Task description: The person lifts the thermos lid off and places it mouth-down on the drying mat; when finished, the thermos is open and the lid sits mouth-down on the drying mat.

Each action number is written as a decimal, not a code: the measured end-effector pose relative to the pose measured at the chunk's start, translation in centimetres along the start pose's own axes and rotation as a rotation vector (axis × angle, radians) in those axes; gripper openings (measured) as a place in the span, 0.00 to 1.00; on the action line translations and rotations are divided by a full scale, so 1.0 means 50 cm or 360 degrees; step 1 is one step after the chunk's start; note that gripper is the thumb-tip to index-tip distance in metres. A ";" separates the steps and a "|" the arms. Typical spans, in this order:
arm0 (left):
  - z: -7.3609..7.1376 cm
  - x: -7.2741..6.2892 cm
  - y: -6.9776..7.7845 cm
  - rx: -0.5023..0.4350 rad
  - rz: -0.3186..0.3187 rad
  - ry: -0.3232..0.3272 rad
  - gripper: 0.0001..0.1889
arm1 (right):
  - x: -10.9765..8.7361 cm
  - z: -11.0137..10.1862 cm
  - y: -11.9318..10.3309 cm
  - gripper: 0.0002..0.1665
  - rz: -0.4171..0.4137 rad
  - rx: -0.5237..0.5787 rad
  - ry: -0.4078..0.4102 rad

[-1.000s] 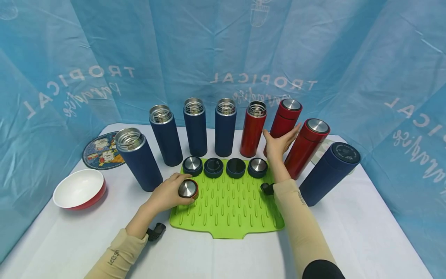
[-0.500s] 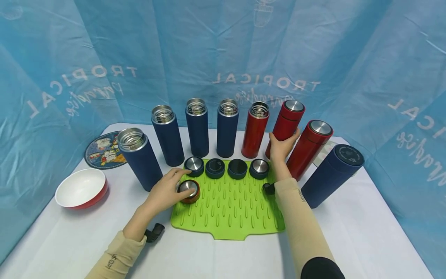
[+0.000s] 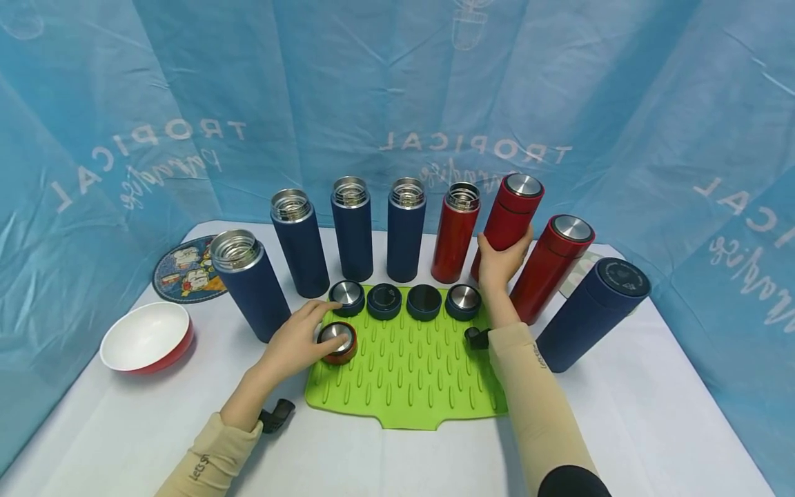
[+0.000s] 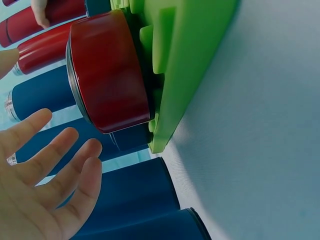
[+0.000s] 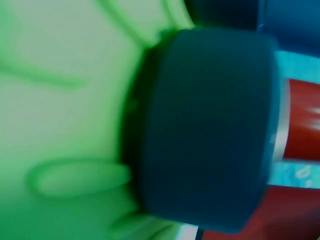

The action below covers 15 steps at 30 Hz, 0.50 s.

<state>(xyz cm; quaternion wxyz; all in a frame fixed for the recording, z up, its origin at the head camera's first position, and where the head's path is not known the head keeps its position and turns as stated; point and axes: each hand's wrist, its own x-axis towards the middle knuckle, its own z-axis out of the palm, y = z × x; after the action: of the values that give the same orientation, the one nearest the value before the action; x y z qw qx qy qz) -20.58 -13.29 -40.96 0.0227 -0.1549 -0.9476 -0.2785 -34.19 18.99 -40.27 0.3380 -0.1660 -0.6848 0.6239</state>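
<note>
My right hand (image 3: 502,266) grips the lower part of a red thermos bottle (image 3: 513,217) with a steel-topped lid on. A short red lid (image 3: 340,355) with a silver top sits at the left side of the green mat (image 3: 410,386). Over that lid, my left hand (image 3: 297,342) is spread, thumb above its top. In the left wrist view the fingers of the left hand (image 4: 55,185) are loose and apart from the red lid (image 4: 107,72). Close before the right wrist camera is a dark blue lid (image 5: 210,125); the right hand is out of that view.
Several lidless blue bottles (image 3: 350,238) and a lidless red bottle (image 3: 455,238) stand behind the mat. Blue lids (image 3: 384,301) line its back edge. A lidded red bottle (image 3: 549,269) and blue bottle (image 3: 590,317) stand right; a bowl (image 3: 145,338) and round placemat (image 3: 186,276) lie left.
My left hand has let go of the red lid and spread its fingers. My right hand has closed round the red thermos bottle, which has risen slightly.
</note>
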 end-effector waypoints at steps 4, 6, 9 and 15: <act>0.000 -0.003 -0.002 -0.0014 0.0018 -0.0001 0.30 | -0.015 0.005 -0.020 0.52 -0.0081 -0.0019 -0.0004; 0.000 -0.004 -0.002 -0.0014 0.0032 -0.0002 0.30 | -0.024 0.007 -0.032 0.51 -0.0112 -0.0034 -0.0014; 0.001 -0.004 -0.001 -0.0020 0.0047 -0.0013 0.30 | -0.036 0.006 -0.047 0.52 -0.0133 -0.0070 -0.0009; -0.001 0.000 0.002 -0.0017 0.0061 -0.0033 0.30 | -0.056 -0.005 -0.069 0.50 -0.0328 -0.0130 0.0049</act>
<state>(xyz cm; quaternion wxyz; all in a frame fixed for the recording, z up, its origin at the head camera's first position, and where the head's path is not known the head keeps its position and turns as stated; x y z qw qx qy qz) -20.54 -13.25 -40.86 0.0175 -0.1760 -0.9432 -0.2813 -31.34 16.81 -37.65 0.4038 -0.1179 -0.7178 0.5549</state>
